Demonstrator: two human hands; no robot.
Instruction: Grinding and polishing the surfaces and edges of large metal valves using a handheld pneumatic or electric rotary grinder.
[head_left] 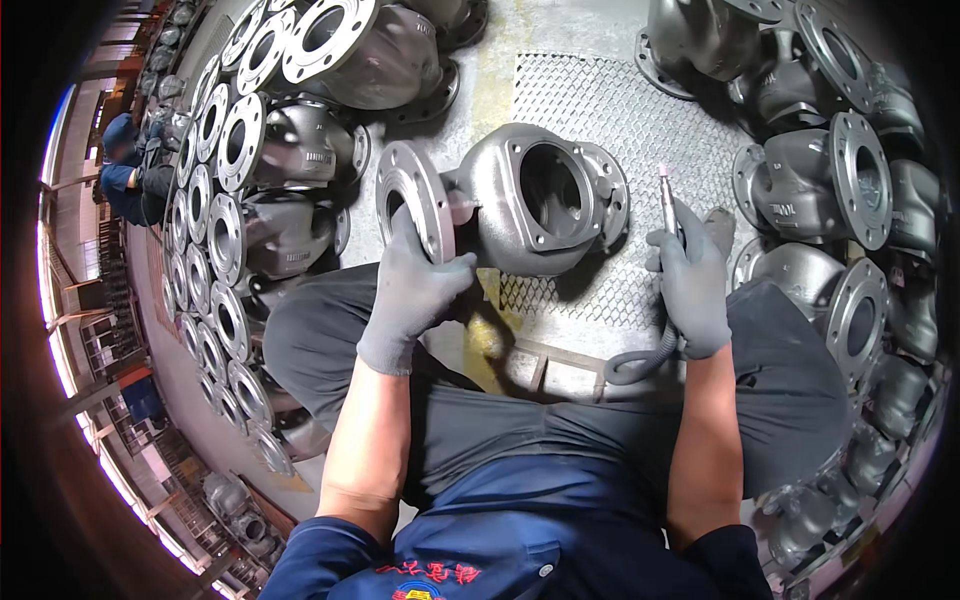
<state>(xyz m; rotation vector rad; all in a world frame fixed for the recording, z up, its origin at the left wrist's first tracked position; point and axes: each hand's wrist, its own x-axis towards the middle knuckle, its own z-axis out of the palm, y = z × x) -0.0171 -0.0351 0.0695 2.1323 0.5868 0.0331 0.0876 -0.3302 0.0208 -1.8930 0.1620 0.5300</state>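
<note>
Floor [455, 125]: grey with worn yellow paint, running beneath and beyond the hands.
Left pile [305, 145]: flanged castings, metallic grey, stacked well left of the left hand.
Right castings [800, 180]: similar rounded bodies, right of the right hand.
Mesh sheet [600, 90]: diamond pattern, lying between and beyond the hands.
Metal casting [490, 215]: sat between the hands, nearer the left; bulbous, satin-grey, squarish drilled face around a round bore.
Left hand [415, 290]: grey-gloved, gripping the casting's left flange [438, 205], fingers in its bore.
Right hand [693, 280]: grey-gloved, curled around the tool.
Dark hose [668, 345]: looped just below the right hand.
Pen-shaped tool [669, 200]: slim, pinkish tip pointing forward.
Progress: judged under way; casting steadied, tool ready but apart from it. Finished versus remaining surfaces: could not tell.
</note>
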